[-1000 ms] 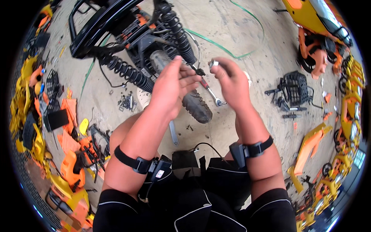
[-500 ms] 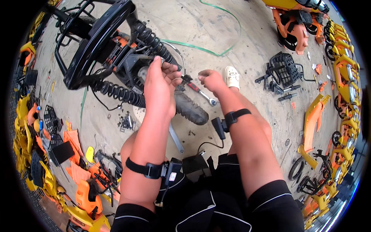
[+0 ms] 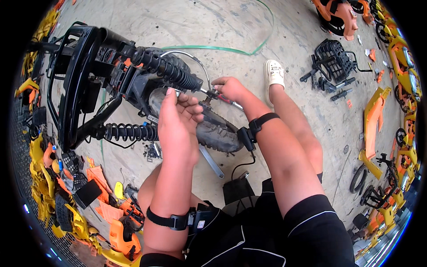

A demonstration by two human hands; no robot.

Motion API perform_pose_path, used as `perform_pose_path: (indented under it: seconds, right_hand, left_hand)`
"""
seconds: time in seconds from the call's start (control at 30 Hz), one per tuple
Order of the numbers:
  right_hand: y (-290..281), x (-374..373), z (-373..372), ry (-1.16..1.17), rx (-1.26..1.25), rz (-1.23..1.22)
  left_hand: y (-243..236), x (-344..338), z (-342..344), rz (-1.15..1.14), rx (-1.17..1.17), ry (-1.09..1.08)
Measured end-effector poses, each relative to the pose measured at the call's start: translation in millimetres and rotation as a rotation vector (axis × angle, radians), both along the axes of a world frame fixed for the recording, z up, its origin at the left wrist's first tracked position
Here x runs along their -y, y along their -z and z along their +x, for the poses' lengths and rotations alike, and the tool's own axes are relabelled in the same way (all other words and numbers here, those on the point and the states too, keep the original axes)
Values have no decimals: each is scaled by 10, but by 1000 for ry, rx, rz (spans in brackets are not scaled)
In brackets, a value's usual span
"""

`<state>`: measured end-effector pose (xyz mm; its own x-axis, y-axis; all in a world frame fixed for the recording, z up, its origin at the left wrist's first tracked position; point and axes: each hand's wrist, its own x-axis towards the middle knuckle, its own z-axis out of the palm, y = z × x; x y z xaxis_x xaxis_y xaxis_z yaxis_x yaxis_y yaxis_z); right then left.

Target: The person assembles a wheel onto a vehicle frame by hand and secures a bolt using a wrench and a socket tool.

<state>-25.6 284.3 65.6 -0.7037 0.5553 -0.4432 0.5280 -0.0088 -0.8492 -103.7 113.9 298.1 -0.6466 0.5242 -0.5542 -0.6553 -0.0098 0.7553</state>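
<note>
A black-framed vehicle front end lies before me, with its knobbly wheel (image 3: 218, 133) between two black coil-spring shock absorbers (image 3: 167, 69). My left hand (image 3: 180, 113) is at the near side of the wheel, thumb raised and fingers curled; a small shiny bit shows by the thumb, too little to name. My right hand (image 3: 229, 89) is at the wheel's far side, beside the axle end (image 3: 211, 94). Its thumb and forefinger are pinched together, and what lies between them is hidden. Just below that hand, a ratchet wrench (image 3: 226, 99) with a red and black handle is partly covered.
A flat metal bar (image 3: 211, 163) lies on the floor near my knees, with small loose hardware (image 3: 152, 151) left of it. Green strap (image 3: 213, 47) curves behind the wheel. A black basket (image 3: 333, 58) stands right; orange and yellow body panels (image 3: 376, 115) line both sides.
My right hand has moved left to the axle end, over the wrench handle. The vehicle sits farther left and more level in view. My left hand stays by the wheel, fingers still curled.
</note>
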Motion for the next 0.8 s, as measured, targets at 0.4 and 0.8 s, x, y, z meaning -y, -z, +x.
perform_pose_path:
  seconds: [0.4,0.8]
  right_hand:
    - [-72,-155,17,-48,55,-227]
    - [-116,-195,-131,-103,347,-23]
  left_hand:
    - [114,-202,-162,-99,-145,33]
    - [147,-218,-153,-82,-167,94]
